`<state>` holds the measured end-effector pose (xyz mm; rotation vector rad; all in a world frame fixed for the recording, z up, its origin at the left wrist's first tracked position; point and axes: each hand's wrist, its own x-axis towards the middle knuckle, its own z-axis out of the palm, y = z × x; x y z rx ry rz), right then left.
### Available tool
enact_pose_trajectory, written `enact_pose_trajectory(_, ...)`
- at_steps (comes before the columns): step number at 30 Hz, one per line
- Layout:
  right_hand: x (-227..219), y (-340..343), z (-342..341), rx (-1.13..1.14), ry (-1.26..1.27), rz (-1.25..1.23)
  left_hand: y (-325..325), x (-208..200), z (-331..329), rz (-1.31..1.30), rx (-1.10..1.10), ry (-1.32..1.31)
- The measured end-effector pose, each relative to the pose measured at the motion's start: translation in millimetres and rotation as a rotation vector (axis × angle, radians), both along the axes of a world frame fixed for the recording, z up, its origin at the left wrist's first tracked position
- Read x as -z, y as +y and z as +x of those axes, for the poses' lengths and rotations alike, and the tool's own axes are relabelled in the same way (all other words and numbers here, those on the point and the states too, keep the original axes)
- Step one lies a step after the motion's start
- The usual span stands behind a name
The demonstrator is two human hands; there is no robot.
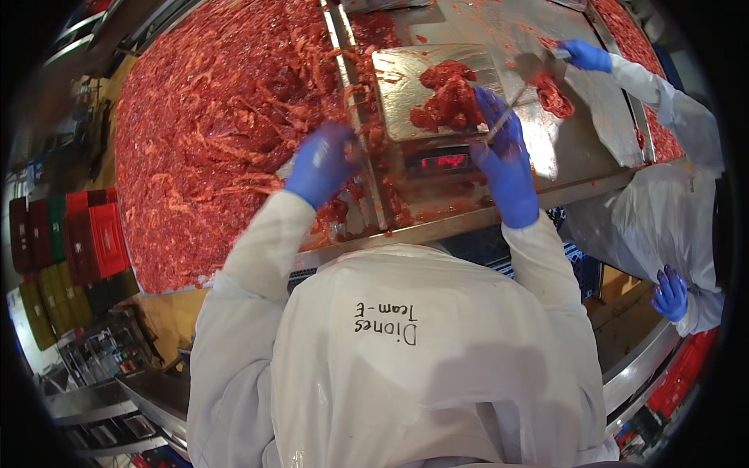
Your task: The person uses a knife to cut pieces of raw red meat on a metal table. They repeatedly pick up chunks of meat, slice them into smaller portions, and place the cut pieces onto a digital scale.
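My left hand [321, 165], blue-gloved and blurred by motion, is over the near right edge of a large heap of red meat trimmings [203, 148]; its fingers are too smeared to read. My right hand [509, 168], also blue-gloved, is at the right side of a steel scale platform [394, 78]. Its fingers are stretched up and its thumb stands apart, next to several chunks of meat [451, 97] on the platform. A thin metal rod or blade [513, 103] slants across by this hand; I cannot tell who holds it. A red-lit display [443, 161] fronts the scale.
On the right, a co-worker's gloved hand [587, 56] grips a blurred grey tool near a meat piece [555, 97] on the steel table [597, 129]. Their other hand [669, 294] hangs lower. A metal divider [373, 168] separates heap and scale. Red crates [108, 234] stand left.
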<state>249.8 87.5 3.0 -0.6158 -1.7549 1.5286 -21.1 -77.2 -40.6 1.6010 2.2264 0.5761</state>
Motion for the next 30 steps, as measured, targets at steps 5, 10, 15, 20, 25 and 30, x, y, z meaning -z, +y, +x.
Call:
enact_pose_trajectory(5,16,-24,28,-0.077,-0.123,-0.040,-72,50,48,-0.188,0.182,-0.029)
enact_pose_trajectory(10,25,-13,34,-0.049,0.070,-0.247,-5,-42,14,-0.296,0.052,-1.051)
enact_pose_trajectory(15,14,-5,29,0.075,0.097,-0.363,75,-51,17,0.185,-0.081,-0.535)
enact_pose_trajectory(20,35,1,91,0.150,-0.044,-0.351,22,0,-46,0.021,-0.248,-0.517)
enact_pose_trajectory(25,58,65,144,0.176,-0.387,-0.205,38,31,-57,0.258,-0.285,-0.127)
enact_pose_trajectory(30,-26,76,22,-0.517,-0.562,-0.230,131,-40,50,0.130,0.160,-0.367)
